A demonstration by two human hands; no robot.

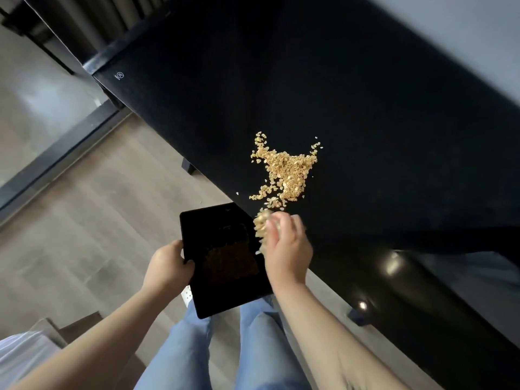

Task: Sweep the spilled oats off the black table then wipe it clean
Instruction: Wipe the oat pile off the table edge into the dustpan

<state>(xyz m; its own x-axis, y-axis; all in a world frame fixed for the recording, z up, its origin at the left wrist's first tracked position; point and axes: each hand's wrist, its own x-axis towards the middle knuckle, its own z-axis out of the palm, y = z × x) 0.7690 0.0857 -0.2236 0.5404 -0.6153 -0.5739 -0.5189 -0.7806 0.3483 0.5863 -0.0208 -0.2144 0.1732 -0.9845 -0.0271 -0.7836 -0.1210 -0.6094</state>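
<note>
One head-worn wide-angle view, looked steeply down and forward, frame rolled, black table [309, 80] ran diagonally, close above its near edge

Probably a home room: wood-plank floor [92, 220], black table [281, 80], grey wall [464, 38].

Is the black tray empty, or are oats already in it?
Not empty: a dim patch of oats lies inside the black tray, which the left hand holds beside the black table.
</note>
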